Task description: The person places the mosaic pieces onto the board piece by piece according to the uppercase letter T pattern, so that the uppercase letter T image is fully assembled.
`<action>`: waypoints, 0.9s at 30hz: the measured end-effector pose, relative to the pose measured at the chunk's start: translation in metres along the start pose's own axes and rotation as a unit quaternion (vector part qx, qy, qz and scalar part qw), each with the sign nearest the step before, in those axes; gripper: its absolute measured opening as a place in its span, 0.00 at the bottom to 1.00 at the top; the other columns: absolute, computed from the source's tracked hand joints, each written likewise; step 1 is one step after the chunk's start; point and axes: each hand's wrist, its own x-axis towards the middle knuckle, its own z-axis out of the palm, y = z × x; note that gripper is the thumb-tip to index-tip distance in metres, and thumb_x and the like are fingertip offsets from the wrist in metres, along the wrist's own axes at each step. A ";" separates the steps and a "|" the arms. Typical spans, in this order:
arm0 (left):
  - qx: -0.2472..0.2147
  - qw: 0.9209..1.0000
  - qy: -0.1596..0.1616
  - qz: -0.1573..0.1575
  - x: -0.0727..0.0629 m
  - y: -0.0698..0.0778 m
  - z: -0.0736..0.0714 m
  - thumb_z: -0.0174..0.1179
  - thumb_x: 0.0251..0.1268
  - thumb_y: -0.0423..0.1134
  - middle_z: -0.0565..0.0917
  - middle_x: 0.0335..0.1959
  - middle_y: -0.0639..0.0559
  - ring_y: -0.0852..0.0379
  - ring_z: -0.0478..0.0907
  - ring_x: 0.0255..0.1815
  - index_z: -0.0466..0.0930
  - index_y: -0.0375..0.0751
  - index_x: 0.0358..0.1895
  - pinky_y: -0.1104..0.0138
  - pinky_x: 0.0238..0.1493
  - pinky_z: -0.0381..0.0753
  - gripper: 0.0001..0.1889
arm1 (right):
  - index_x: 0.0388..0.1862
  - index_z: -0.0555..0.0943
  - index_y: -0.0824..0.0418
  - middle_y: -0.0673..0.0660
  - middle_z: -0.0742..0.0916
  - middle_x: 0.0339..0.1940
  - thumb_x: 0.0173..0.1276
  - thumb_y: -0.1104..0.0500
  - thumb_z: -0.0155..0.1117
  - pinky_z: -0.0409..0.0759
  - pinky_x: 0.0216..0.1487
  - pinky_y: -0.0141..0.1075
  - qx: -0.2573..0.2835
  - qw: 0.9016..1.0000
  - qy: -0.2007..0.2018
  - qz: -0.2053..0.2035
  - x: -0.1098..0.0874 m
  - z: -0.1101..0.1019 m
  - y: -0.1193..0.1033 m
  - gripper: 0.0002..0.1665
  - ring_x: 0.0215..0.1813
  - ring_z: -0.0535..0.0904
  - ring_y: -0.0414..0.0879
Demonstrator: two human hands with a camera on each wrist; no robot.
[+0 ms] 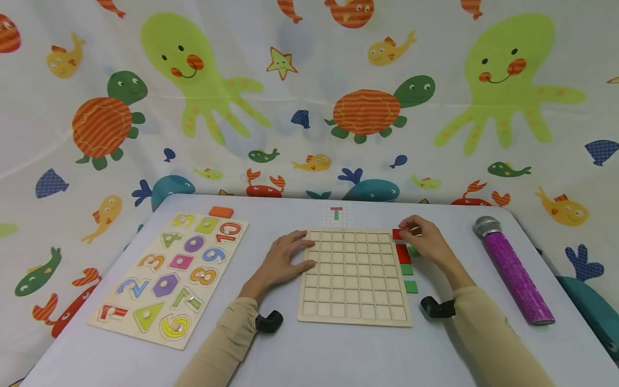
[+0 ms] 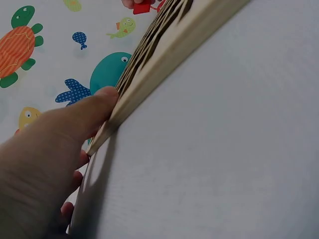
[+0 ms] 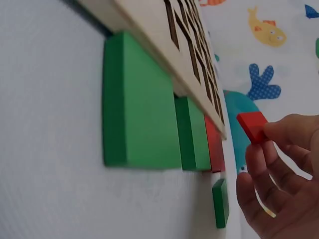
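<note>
On the bench, the wooden grid board is touched along its left edge by the loosely spread left hand, while by the right hand, thumb against fingers, a red tile is pinched near the board's far right corner.

Touches rim of wooden board on white counter with left hand, before sea-creature backdrop, with red piece in right fingers beyond
</note>
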 end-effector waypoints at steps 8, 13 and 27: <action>-0.006 1.000 -0.002 -0.009 0.000 -0.001 0.000 0.64 0.57 0.53 0.69 0.68 0.44 0.45 0.61 0.72 0.77 0.50 0.58 0.44 0.69 0.56 0.25 | 0.50 0.74 0.61 0.61 0.80 0.48 0.71 0.59 0.54 0.78 0.43 0.35 0.017 1.000 -0.006 -0.007 0.003 0.010 -0.012 0.12 0.49 0.76 0.55; -0.007 1.000 -0.002 -0.007 0.000 0.000 0.001 0.64 0.57 0.54 0.69 0.68 0.45 0.46 0.61 0.72 0.77 0.50 0.58 0.44 0.68 0.57 0.25 | 0.48 0.75 0.61 0.60 0.81 0.48 0.70 0.59 0.54 0.79 0.44 0.36 0.024 0.999 -0.017 -0.015 0.003 0.018 -0.017 0.11 0.47 0.78 0.54; -0.013 1.000 -0.012 -0.022 -0.001 0.001 0.001 0.62 0.59 0.54 0.67 0.71 0.47 0.45 0.57 0.74 0.76 0.51 0.60 0.43 0.71 0.52 0.26 | 0.46 0.77 0.62 0.60 0.83 0.44 0.70 0.60 0.57 0.77 0.48 0.41 0.057 0.994 -0.043 -0.077 0.003 0.042 -0.037 0.10 0.45 0.80 0.51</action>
